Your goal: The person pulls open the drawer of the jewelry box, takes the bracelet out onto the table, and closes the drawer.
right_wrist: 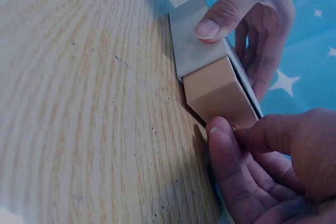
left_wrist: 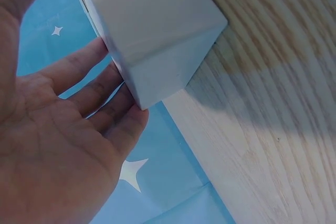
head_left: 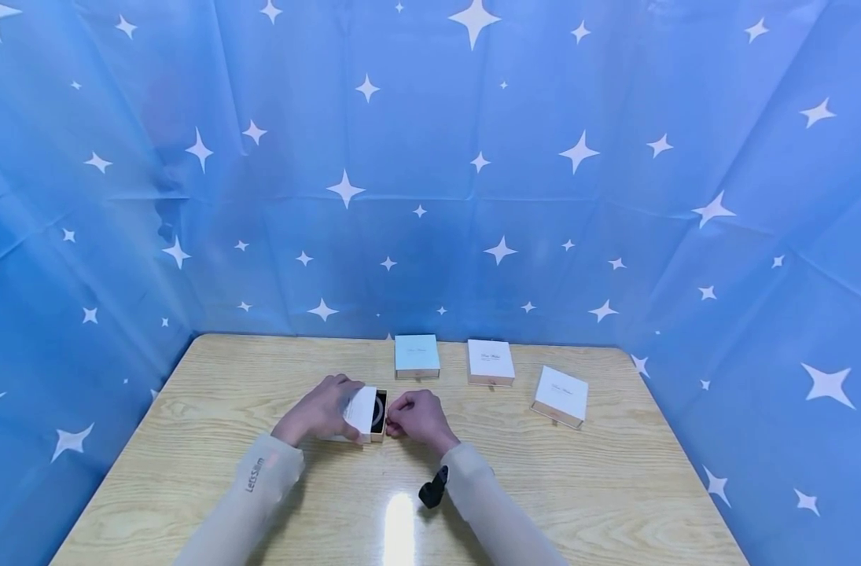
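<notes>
"Sitting where on the table is the white box?"

"It is lying left of the middle, well in from the far edge, and its drawer is jutting partly out of the end that is facing the right edge."

"What is showing in the drawer?"

"A pale ring is lying against something dark; the box's outer part is covering some of it."

"How are the hands working?"

"The left hand is gripping the box, its thumb pressing the near side and its fingers reaching along the far side. The right hand is pinching at the front of the drawer, thumb and fingertips together; I can't tell what small part they are hiding."

"What is standing around them?"

"A light blue box is resting close to the far edge, just beyond the hands. Farther right along that edge a second white box is lying, and a third white box is sitting askew, nearest the far right corner. Both are bearing small lettering."

"And farther out?"

"Pale sleeves are covering the arms, the left one showing dark letters. A black device is sticking out at the right cuff. Behind the far edge a blue curtain with white stars is hanging."
</notes>
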### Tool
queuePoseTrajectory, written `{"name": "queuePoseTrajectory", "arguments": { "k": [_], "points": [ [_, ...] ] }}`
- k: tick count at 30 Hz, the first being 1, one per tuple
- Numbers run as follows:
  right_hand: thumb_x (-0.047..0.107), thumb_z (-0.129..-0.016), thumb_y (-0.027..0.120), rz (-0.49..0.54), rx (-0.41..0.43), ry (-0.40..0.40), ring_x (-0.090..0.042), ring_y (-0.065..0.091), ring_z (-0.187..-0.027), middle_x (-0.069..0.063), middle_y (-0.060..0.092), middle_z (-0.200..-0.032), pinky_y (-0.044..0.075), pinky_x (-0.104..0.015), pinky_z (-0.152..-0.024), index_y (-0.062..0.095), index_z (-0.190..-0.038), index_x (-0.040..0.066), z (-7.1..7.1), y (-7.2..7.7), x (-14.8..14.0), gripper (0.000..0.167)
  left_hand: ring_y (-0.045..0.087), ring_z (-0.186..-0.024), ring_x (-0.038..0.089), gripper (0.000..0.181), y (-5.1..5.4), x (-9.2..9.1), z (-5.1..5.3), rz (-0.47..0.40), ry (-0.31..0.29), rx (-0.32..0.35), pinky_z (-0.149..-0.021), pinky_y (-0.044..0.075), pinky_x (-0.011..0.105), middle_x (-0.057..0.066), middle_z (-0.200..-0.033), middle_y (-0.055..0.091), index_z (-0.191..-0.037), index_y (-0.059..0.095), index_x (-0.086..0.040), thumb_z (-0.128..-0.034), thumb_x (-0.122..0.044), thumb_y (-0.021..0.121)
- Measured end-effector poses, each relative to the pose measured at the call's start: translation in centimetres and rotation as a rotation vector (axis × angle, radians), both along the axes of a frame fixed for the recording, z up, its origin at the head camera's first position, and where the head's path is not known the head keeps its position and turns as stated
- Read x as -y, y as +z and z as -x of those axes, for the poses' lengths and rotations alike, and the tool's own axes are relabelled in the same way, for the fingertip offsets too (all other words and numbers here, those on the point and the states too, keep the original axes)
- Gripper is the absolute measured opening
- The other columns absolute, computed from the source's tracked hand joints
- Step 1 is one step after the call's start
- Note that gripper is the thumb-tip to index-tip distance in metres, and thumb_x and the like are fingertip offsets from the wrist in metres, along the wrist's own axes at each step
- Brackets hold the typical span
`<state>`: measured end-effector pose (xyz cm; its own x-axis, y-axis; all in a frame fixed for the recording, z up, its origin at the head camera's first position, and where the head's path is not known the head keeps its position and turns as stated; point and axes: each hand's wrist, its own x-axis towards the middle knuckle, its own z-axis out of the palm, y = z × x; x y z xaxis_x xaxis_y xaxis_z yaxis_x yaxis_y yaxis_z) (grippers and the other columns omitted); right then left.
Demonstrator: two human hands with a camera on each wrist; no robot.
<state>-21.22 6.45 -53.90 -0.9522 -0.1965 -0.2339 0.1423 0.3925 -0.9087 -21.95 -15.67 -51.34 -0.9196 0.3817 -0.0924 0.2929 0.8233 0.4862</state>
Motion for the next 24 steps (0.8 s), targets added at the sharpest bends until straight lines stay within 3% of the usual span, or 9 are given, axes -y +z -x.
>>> {"name": "queuePoseTrajectory", "arguments": {
  "k": [14,24],
  "points": [
    [0.007,-0.096,0.065,0.008,-0.008,-0.015,-0.016,0.074,-0.067,-0.006,0.076,-0.079,0.061,-0.027,-0.064,0.074,-0.091,0.005,-0.2,0.1,-0.8,0.01,0.054,-0.126,0.032,0.105,0.2,-0.2,-0.2,-0.001,0.003,0.0,-0.107,0.049,0.051,0.013,-0.138,0.058,-0.148,0.054,-0.007,-0.0586,-0.038,0.099],
    [0.006,-0.096,0.066,0.022,-0.022,-0.009,-0.014,0.073,-0.065,-0.006,0.075,-0.077,0.061,-0.026,-0.062,0.074,-0.089,0.005,-0.2,-0.3,-1.1,0.01,0.053,-0.127,0.029,0.105,0.0,-0.2,-0.4,0.008,0.026,0.001,-0.107,0.049,0.048,0.01,-0.137,0.059,-0.149,0.053,-0.009,-0.0594,-0.04,0.098]
  ]
}}
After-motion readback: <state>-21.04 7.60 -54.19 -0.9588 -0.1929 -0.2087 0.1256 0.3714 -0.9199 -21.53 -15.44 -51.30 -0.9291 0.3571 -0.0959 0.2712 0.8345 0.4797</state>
